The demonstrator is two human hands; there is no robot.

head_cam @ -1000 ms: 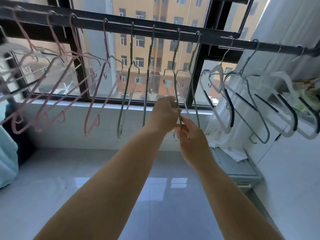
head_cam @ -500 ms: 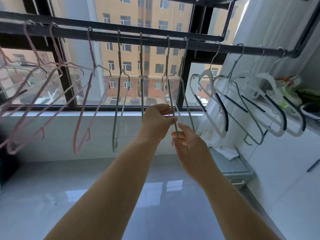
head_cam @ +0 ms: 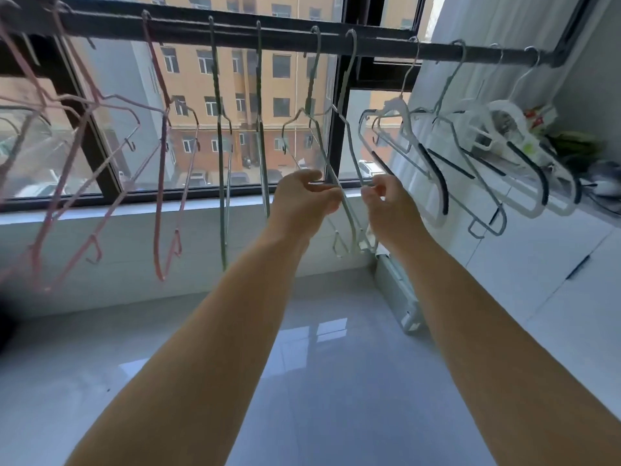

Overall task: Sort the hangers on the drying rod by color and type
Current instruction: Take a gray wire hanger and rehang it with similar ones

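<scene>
A black drying rod runs across the window. Pink wire hangers hang at its left, several green-grey wire hangers in the middle, and white plastic hangers with black grips at the right. My left hand pinches the bar of one green-grey hanger. My right hand pinches the neighbouring green-grey hanger just to the right. The two hands are a small gap apart.
A window sill runs below the glass, with a glossy tiled floor under my arms. A white wall and cabinet stand at the right, with cluttered items on top. A grey box lies by the wall.
My hands, close together on one hanger before, have separated; the right hand now holds the neighbouring hanger further right. The view has shifted left and down.
</scene>
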